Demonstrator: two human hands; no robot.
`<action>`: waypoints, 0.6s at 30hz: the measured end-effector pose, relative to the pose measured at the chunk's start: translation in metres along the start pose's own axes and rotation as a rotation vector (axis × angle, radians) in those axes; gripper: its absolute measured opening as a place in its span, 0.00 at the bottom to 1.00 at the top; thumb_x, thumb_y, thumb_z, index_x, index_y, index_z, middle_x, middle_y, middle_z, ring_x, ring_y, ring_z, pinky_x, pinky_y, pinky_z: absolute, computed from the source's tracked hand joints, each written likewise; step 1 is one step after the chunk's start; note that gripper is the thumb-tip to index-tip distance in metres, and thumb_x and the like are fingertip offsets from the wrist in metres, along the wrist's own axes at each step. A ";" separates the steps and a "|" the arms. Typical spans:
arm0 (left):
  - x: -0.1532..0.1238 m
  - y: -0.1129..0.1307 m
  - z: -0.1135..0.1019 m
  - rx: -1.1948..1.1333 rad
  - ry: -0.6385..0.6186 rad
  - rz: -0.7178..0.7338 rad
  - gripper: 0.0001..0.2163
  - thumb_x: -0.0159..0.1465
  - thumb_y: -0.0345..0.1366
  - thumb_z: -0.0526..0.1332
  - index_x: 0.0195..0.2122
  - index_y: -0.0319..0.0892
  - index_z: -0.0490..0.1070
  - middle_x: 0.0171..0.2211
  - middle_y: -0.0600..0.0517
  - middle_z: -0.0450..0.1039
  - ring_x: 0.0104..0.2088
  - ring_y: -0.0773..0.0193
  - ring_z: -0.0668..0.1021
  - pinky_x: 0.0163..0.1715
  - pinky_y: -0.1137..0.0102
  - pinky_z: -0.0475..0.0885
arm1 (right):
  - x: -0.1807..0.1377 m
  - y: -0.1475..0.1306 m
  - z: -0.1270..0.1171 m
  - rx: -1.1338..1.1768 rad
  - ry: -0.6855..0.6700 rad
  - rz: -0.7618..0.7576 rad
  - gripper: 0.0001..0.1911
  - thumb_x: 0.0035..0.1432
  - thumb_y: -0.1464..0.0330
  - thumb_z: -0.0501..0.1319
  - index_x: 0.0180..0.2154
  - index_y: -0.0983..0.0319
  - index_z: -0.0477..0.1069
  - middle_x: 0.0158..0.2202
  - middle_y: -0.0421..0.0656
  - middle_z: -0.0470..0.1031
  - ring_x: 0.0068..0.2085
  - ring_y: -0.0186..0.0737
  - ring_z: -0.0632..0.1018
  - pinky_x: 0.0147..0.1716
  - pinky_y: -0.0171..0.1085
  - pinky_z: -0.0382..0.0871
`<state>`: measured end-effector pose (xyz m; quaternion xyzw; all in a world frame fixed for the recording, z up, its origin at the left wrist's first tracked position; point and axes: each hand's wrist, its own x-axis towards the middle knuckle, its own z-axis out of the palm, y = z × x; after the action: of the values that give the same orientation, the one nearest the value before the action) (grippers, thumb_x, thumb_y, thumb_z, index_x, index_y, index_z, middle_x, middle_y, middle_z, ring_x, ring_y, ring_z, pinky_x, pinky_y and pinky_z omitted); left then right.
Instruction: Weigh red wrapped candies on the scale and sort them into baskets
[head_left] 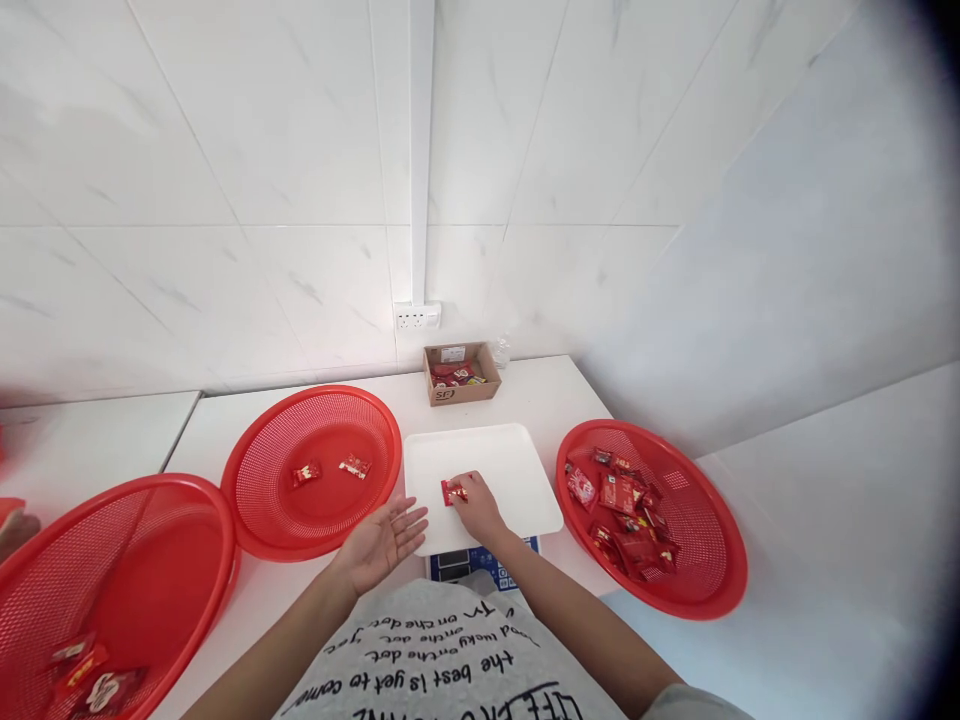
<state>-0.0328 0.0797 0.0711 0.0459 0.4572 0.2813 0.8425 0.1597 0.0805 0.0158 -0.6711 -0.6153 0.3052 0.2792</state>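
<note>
- Printed grey shirt, bottom centre of the frame, with the wearer's forearms on either side.
- Left hand, just below centre: palm exposed, fingers spread, holding nothing; whether it touches the neighbouring rim cannot be told.
- Right hand, centre: fingertips pinching a small red packet, which is over the tray and partly hidden by the fingers.
- White tray, centre, above a blue control panel partly covered by hand and shirt.
- Right basket, lower right: red, perforated, holding a heap of red packets.
- Middle basket, left of centre: red, with two packets lying apart on its floor.
- Near basket, lower left: red, with a few packets at the bottom.
- Cardboard box, above the tray: open, containing packets, near the wall.
- Another person's hand, left edge, partly cut off.
</note>
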 end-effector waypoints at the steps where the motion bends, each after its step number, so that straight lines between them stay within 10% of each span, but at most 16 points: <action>1: 0.001 -0.005 0.003 0.032 -0.024 -0.020 0.14 0.61 0.37 0.58 0.47 0.39 0.65 0.50 0.42 0.69 0.45 0.60 0.75 0.47 0.66 0.69 | -0.005 -0.006 -0.001 0.074 0.006 0.007 0.12 0.50 0.77 0.54 0.36 0.62 0.71 0.38 0.46 0.69 0.42 0.40 0.72 0.46 0.40 0.65; 11: 0.007 -0.025 0.015 0.002 -0.175 0.009 0.03 0.60 0.28 0.60 0.35 0.37 0.70 0.29 0.49 0.75 0.27 0.67 0.77 0.29 0.73 0.73 | -0.053 -0.050 -0.011 0.267 -0.295 -0.250 0.37 0.49 0.74 0.58 0.61 0.61 0.49 0.60 0.51 0.58 0.60 0.46 0.60 0.58 0.49 0.54; 18: 0.003 0.018 0.006 -0.056 0.167 0.209 0.04 0.62 0.27 0.57 0.34 0.34 0.71 0.24 0.50 0.74 0.20 0.72 0.76 0.21 0.79 0.74 | -0.071 -0.010 -0.033 0.318 -0.154 -0.018 0.33 0.53 0.68 0.58 0.60 0.55 0.53 0.58 0.48 0.61 0.53 0.44 0.69 0.49 0.47 0.65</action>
<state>-0.0349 0.0976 0.0785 0.0461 0.5103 0.3829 0.7687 0.1736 0.0101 0.0495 -0.5877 -0.5846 0.4467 0.3366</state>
